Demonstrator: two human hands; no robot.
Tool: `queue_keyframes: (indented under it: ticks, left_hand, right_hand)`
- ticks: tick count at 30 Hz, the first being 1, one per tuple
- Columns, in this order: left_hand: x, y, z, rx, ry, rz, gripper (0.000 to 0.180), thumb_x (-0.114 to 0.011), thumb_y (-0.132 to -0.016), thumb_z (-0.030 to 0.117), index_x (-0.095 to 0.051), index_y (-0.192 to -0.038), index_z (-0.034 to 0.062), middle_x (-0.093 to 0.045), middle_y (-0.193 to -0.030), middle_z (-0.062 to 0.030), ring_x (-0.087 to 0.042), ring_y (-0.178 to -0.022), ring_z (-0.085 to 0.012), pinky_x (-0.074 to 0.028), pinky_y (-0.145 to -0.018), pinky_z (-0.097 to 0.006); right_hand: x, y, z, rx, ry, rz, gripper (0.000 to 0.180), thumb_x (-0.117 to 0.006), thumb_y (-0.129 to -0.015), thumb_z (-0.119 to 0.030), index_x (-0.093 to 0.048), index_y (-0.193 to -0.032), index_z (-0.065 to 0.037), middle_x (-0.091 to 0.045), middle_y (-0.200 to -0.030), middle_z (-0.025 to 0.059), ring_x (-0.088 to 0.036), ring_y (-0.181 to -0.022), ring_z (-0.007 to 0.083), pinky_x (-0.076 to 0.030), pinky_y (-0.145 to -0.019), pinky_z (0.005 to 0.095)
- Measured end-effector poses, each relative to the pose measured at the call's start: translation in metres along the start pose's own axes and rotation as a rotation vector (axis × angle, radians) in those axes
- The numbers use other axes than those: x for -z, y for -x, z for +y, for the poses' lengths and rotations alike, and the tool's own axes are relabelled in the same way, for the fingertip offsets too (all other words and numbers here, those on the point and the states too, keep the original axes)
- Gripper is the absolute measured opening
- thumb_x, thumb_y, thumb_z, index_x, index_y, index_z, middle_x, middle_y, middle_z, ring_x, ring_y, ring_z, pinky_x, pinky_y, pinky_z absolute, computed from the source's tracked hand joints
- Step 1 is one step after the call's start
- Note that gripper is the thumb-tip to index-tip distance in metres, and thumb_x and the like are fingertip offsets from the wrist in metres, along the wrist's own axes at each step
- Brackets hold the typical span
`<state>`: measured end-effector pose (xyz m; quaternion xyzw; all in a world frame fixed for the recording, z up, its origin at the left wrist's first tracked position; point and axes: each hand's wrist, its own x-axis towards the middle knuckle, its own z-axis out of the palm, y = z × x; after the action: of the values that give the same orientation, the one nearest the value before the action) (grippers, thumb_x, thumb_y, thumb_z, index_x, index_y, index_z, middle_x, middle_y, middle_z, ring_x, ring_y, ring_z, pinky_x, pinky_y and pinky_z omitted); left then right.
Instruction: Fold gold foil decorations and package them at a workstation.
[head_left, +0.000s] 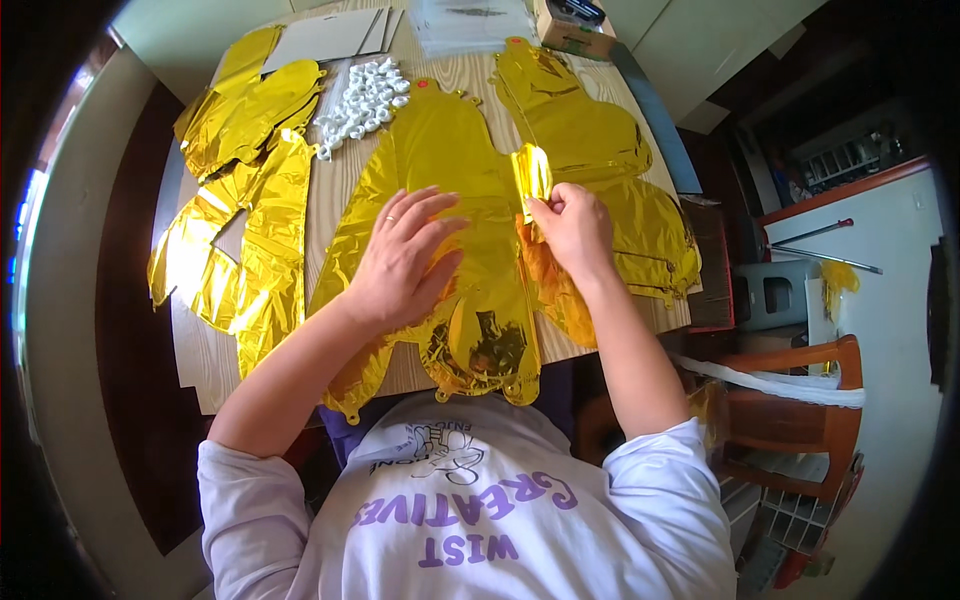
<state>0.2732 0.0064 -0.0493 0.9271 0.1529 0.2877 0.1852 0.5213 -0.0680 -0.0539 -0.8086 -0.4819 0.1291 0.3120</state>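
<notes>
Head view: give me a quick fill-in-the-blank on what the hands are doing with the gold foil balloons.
1. The left hand lies flat on a foil balloon coloured ____.
2. The right hand pinches a folded foil strip between its ____.
3. The pile of small white pieces lies on the ____ table.

Missing words: gold; fingertips; wooden

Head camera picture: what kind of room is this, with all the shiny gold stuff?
Probably a room at home, used for craft or party work. A wooden table holds flat gold foil balloons, a wooden chair stands beside it, and cabinets line the wall.
</notes>
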Motion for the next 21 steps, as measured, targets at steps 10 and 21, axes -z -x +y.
queue_keyframes:
  ticks: [10, 21]
  left_hand:
    - [-0.014, 0.017, -0.017, 0.049, -0.016, -0.051, 0.040, -0.071, -0.086, 0.014, -0.063, -0.124, 0.0026, -0.058, -0.134, -0.0190, -0.051, -0.131, -0.0404, -0.037, -0.113, -0.052]
    - [-0.011, 0.014, -0.018, 0.061, 0.032, -0.054, 0.040, -0.070, -0.087, 0.014, -0.064, -0.124, 0.0015, -0.060, -0.132, -0.0208, -0.051, -0.130, -0.0423, -0.040, -0.111, -0.052]
  right_hand:
    - [-0.004, 0.007, 0.004, 0.630, -0.072, -0.060, 0.020, -0.067, -0.093, -0.011, -0.071, -0.111, -0.003, -0.073, -0.115, 0.0126, -0.067, -0.109, 0.0315, -0.050, -0.100, 0.0423]
    - [-0.016, -0.007, 0.027, 0.740, 0.377, -0.173, 0.045, -0.056, -0.101, -0.022, -0.055, -0.142, -0.004, -0.050, -0.153, 0.0115, -0.042, -0.143, 0.0313, -0.032, -0.120, 0.0448]
